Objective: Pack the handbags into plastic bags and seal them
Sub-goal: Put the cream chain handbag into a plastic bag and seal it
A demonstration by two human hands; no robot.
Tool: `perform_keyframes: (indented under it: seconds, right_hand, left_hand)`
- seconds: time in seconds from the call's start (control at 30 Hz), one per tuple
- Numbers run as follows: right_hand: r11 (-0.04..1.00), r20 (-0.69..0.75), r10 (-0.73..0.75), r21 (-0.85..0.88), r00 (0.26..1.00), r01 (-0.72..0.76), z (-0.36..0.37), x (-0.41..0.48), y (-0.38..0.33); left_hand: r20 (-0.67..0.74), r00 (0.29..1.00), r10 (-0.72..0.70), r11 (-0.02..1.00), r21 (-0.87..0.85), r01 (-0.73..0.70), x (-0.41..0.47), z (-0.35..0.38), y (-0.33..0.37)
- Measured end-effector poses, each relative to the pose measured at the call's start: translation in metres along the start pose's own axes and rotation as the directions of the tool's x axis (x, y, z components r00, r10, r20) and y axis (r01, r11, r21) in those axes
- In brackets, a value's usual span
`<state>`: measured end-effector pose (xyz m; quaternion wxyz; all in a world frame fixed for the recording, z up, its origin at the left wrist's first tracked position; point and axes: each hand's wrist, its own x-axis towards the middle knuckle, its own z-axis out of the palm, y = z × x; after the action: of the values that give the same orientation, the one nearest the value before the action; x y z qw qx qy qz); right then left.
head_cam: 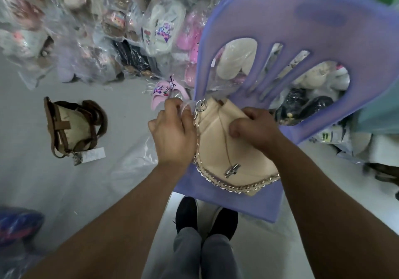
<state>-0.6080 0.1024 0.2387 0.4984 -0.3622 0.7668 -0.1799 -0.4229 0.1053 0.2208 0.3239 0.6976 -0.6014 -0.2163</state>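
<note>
Fingers [172, 104] of the left hand [172, 134] pinch the thin clear plastic bag [187, 104] at ten o'clock of the beige chain-strapped handbag [218, 149] on the lilac plastic chair seat [216, 203], while the right hand [254, 127] grips its top at two o'clock, likely steadying it.

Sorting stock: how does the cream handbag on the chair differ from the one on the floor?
The cream handbag has a silver chain; the floor handbag, brown straps. The right hand grips the cream handbag, the left hand pinching clear plastic beside it; the floor handbag lies untouched. Both have pale bodies.
</note>
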Motion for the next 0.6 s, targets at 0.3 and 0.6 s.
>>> perform_keyframes:
  seconds: [0.3, 0.6]
  right_hand:
    - [0.975, 0.0, -0.22, 0.022, 0.975, 0.22, 0.007, -0.015, 0.007]
    - [0.849, 0.034, -0.517, -0.107, 0.855, 0.517, -0.007, -0.025, 0.018]
  left_hand:
    - [0.06, 0.984, 0.166, 0.983, -0.087, -0.161, 0.003, 0.0, 0.056]
    - [0.155, 0.849, 0.505, 0.848, -0.27, -0.455, 0.001, -0.01, 0.057]
